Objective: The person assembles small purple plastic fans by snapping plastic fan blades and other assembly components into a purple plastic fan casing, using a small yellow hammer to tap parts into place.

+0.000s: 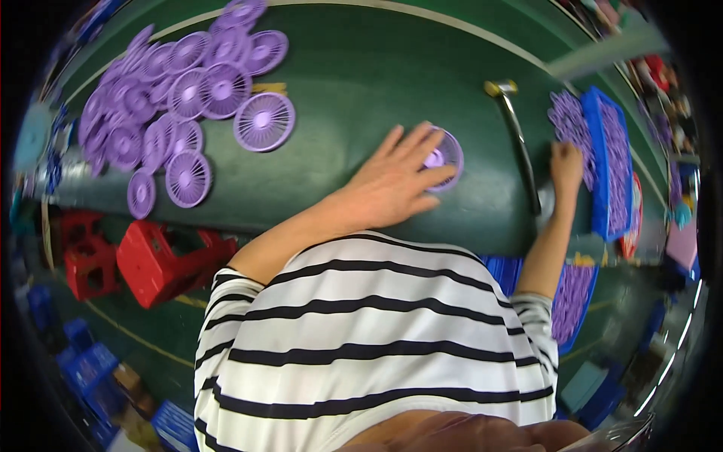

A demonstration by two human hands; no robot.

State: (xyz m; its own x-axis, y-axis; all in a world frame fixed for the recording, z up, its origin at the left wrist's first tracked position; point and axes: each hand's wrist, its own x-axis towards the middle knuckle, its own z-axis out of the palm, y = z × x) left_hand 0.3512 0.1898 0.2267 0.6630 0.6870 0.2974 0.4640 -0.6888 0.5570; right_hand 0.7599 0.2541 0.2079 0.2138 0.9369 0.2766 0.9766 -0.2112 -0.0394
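Note:
My left hand is spread over a round purple fan grille lying on the green table, its fingertips covering the grille's left part. Beside a loose heap of small purple plastic pieces, my right hand has its fingers curled together at the heap's near edge. Whatever those fingers hold, if anything, is too small to make out. Between the two hands lies a hammer, its head away from me and its dark handle pointing toward me.
Many purple grilles are piled at the far left. A blue tray of small purple pieces stands right of the heap. Below the table's right edge is another blue bin of purple pieces. Red stools stand on the floor at left.

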